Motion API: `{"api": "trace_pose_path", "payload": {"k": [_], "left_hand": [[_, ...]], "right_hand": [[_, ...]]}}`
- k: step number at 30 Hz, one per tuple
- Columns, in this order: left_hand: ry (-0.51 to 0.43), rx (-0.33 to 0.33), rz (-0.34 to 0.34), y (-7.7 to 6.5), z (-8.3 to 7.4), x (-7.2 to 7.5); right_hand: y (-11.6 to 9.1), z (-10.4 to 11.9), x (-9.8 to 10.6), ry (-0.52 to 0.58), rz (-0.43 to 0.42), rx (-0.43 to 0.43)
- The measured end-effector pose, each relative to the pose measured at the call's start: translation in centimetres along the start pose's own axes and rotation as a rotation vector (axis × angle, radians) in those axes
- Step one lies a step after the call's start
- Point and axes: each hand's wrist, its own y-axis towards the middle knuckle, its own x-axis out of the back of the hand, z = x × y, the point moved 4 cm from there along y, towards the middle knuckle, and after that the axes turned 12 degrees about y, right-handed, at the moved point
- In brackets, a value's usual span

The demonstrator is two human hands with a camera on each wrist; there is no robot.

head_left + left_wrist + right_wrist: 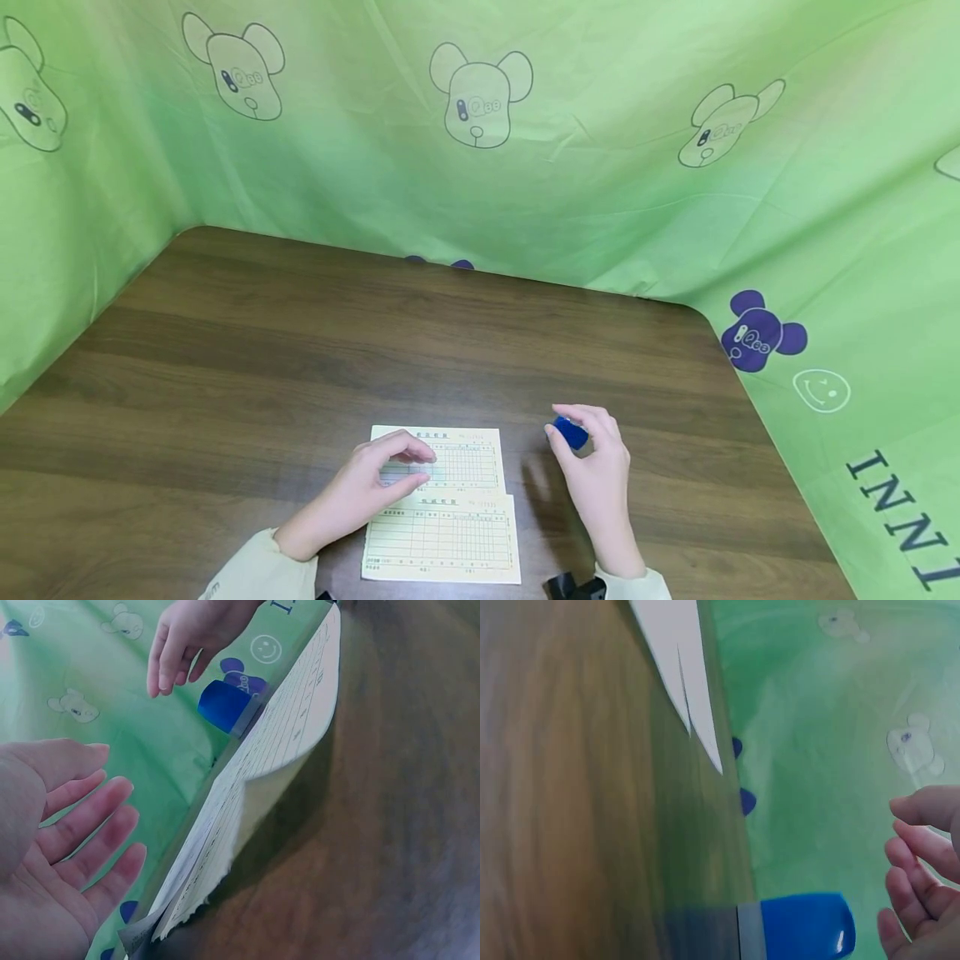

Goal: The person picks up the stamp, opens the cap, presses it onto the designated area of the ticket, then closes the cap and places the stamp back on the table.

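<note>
Two printed forms with ruled grids lie on the table, the upper form [468,462] partly overlapped by the lower form [442,542]. Over the upper one hovers my left hand [367,479], fingers loosely curved and holding nothing. In the left wrist view, a form's edge [259,810] curls up off the table. To the right of the forms stands a small blue block with a grey base [806,926]. My right hand [600,458] is above this block, thumb and fingers spread apart; both wrist views show a gap between them and it.
The brown wood-grain table [300,333] has rounded far corners. Green cloth [360,167] printed with cartoon bear heads hangs around its back and sides. A black strap piece [576,587] shows by the right sleeve.
</note>
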Motion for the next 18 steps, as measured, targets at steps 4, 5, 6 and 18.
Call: {"api": "trace_pose_path", "payload": {"k": [4,5,6,18], "left_hand": [[0.008,-0.028,-0.027,0.0,-0.1,0.1],[0.011,-0.029,-0.033,0.0,0.0,0.1],[0.014,-0.029,-0.036,0.0,0.0,0.2],[0.071,0.028,0.001,0.3,0.2,0.3]], "right_hand": [[-0.2,0.5,-0.9,-0.004,0.073,-0.007],[-0.3,0.6,-1.1,-0.008,0.093,-0.021],[-0.3,0.6,-1.3,-0.010,0.114,-0.035],[-0.8,0.9,-2.9,-0.030,0.338,-0.143]]}}
